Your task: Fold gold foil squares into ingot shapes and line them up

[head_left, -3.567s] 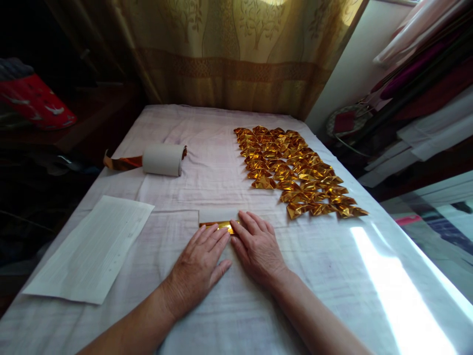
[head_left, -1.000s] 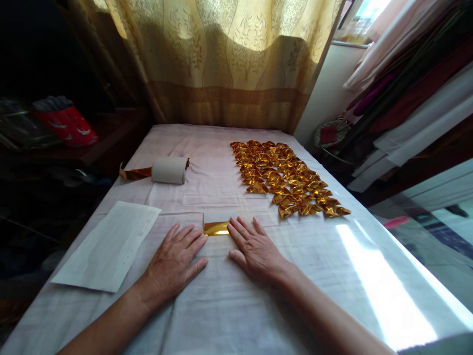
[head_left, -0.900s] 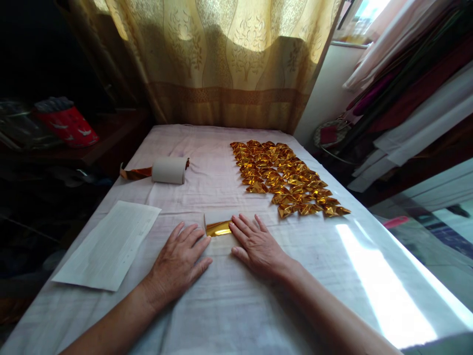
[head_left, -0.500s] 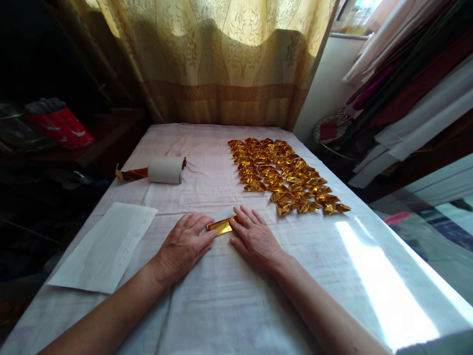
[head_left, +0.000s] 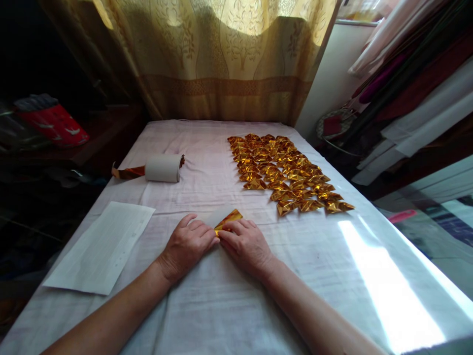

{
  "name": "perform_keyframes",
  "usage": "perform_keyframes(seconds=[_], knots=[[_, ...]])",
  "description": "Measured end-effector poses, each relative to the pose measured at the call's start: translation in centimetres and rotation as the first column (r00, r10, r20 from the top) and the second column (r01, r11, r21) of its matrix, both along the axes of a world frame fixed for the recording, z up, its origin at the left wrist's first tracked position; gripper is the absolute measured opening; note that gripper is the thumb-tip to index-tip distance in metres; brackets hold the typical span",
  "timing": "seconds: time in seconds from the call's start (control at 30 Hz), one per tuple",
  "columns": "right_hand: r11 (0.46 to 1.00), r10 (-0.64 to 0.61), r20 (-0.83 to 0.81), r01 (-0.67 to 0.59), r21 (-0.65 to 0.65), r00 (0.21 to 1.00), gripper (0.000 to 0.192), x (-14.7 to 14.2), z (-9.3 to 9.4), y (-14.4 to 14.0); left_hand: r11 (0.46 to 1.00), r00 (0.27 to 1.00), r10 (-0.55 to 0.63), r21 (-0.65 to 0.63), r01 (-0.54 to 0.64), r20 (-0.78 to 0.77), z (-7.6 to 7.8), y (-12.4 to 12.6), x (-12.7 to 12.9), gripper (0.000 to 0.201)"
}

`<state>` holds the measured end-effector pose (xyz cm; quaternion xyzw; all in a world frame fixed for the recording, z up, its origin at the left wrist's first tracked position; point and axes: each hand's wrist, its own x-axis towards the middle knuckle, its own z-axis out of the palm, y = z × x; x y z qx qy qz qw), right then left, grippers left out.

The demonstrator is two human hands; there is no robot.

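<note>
A sheet of gold foil paper (head_left: 229, 217), pale on its other side, lies under my fingers near the middle of the table. Its near edge is folded over, showing a narrow gold strip. My left hand (head_left: 190, 244) pinches the left part of that fold between thumb and fingers. From the right, my right hand (head_left: 246, 242) grips the same fold, its fingertips almost touching the left ones and covering part of the foil. Beyond the right hand sit several rows of folded gold foil ingots (head_left: 277, 170), pointed at both ends.
A cardboard roll (head_left: 162, 168) with a copper-coloured strip trailing left lies at the far left of the table. White printed paper (head_left: 101, 249) rests nearer me. A red container (head_left: 55, 123) stands beyond the left edge; clothes (head_left: 424, 113) hang at right.
Both hands have drawn closer together on the foil. The flat gold strip between them has become a narrow fold, with a slanted gold corner now standing out behind the right fingers.
</note>
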<state>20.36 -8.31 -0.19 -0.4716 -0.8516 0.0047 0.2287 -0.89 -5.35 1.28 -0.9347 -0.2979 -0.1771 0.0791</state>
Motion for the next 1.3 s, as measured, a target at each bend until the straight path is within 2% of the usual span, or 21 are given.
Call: perform_keyframes(seconds=[0.1, 0.23, 0.37, 0.6, 0.83, 1.3], knots=[[0.999, 0.025, -0.028, -0.026, -0.039, 0.999, 0.011, -0.3, -0.2, 0.0, 0.997, 0.997, 0.068, -0.042, -0.066, 0.039, -0.2, -0.8, 0.3, 0.029], [0.997, 0.016, -0.101, -0.024, -0.069, 0.995, 0.013, -0.3, -0.2, 0.0, 0.987, 0.990, 0.092, -0.139, -0.076, 0.111, -0.3, -1.0, -0.1, 0.024], [0.993, -0.015, -0.129, 0.000, -0.115, 0.992, 0.013, -0.5, 0.3, 0.0, 0.958, 0.966, 0.167, -0.264, -0.112, 0.195, -0.6, -0.8, -0.5, 0.021], [0.975, -0.144, -0.104, 0.123, -0.186, 0.984, 0.015, -1.4, 0.5, 0.5, 0.927, 0.947, 0.240, -0.341, -0.158, 0.215, -1.0, -0.7, 0.1, 0.020], [0.967, -0.188, -0.088, 0.169, -0.190, 0.978, 0.017, -1.8, -0.3, 0.8, 0.895, 0.925, 0.321, -0.384, -0.225, 0.206, -1.2, -0.6, 0.5, 0.021], [0.963, -0.240, -0.117, 0.221, -0.152, 0.964, 0.013, -2.2, -0.8, 0.7, 0.879, 0.912, 0.368, -0.389, -0.277, 0.182, -1.4, -0.6, 1.0, 0.011]])
